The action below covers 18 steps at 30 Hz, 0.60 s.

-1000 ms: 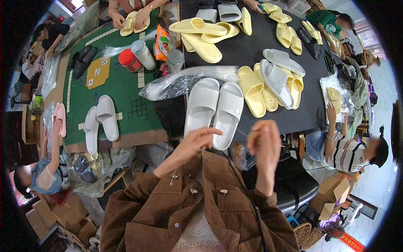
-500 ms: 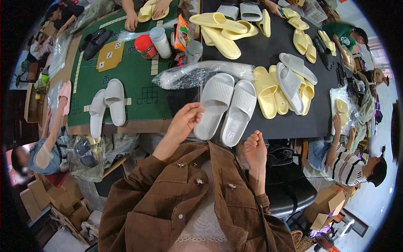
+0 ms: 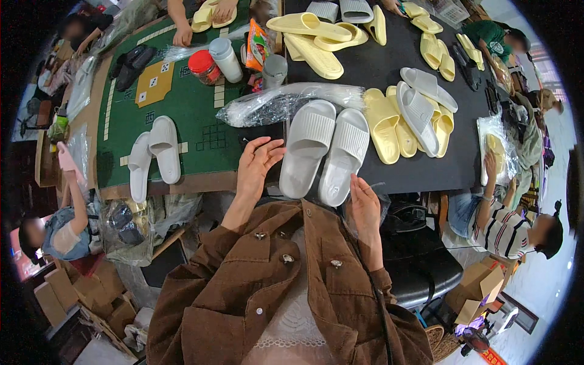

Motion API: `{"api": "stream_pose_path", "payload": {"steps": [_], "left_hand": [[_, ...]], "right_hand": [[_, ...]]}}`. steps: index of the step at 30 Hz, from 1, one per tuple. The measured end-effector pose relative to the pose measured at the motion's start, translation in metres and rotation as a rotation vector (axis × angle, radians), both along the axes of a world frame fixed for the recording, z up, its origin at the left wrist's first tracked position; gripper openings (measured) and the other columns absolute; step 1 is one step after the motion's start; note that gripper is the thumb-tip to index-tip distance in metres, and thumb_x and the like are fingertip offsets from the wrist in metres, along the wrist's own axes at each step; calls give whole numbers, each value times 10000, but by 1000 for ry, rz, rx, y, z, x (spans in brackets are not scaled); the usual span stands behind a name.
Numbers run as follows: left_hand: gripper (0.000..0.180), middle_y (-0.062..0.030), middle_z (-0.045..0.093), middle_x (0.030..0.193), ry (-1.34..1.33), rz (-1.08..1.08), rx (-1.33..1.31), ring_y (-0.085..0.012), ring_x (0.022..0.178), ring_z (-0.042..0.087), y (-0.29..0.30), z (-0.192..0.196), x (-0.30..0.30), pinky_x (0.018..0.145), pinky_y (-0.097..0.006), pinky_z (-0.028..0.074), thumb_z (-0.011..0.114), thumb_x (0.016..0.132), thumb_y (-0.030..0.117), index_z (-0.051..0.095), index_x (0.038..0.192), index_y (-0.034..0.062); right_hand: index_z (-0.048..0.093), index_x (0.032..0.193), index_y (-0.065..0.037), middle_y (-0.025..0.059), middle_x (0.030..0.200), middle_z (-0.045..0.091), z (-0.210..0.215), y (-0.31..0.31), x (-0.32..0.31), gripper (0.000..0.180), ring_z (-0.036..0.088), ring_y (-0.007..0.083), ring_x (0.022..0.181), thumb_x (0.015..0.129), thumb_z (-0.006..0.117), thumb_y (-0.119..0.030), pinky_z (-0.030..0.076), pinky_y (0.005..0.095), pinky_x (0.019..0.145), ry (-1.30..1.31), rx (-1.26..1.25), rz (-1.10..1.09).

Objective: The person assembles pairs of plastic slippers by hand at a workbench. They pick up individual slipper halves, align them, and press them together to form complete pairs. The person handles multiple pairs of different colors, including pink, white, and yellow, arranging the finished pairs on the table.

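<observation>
Two light grey slide slippers, the left one (image 3: 299, 173) and the right one (image 3: 331, 185), lie side by side at the table's near edge, toes pointing away from me. My left hand (image 3: 255, 170) is beside the left slipper, fingers apart and fingertips close to its outer side. Close against the heel of the right slipper is my right hand (image 3: 365, 210), its fingers stretched out; whether it touches is hard to tell. Neither hand holds anything. A bundle of clear plastic bags (image 3: 261, 109) lies just beyond the slippers.
Yellow slippers (image 3: 383, 129) and a grey pair (image 3: 417, 115) are heaped to the right. Another grey pair (image 3: 164, 149) rests on the green mat (image 3: 207, 161). A red-lidded jar (image 3: 204, 67) and a white bottle (image 3: 225, 59) stand farther back. Co-workers handle slippers around the table.
Both my hands have unfolded from loosely curled fingers. My right hand has moved up and left to the right slipper's heel. At far left, a co-worker's pink item has shifted left and lower.
</observation>
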<state>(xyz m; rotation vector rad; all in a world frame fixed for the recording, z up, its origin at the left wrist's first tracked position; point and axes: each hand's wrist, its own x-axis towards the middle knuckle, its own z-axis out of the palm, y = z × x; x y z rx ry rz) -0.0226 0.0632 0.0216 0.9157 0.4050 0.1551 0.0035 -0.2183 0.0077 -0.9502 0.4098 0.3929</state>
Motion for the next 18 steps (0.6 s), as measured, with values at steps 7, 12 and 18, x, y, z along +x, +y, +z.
{"api": "stream_pose_path", "payload": {"steps": [7,12,18], "left_hand": [[225,-72,640,994,11,-93,587,-92,847,529,-8,-4,6,786,-213,413,448,962,151,605,1016,1],[179,-43,612,775,144,-276,726,-121,677,568,-24,-33,1,609,-260,453,518,900,74,568,1032,-36],[102,-182,575,750,54,-305,989,-359,720,592,-55,-65,18,634,-407,454,512,855,41,474,944,11]], "right_hand": [[516,1219,21,92,1161,563,-6,1,-8,290,534,161,1087,948,476,-75,439,264,902,7,-130,183],[482,1276,-10,64,917,626,-17,2,-2,367,575,100,816,922,523,-96,426,221,676,-83,-437,480],[502,1086,33,143,846,648,-43,16,7,202,641,163,653,894,512,-30,487,248,571,-192,-586,321]]}}
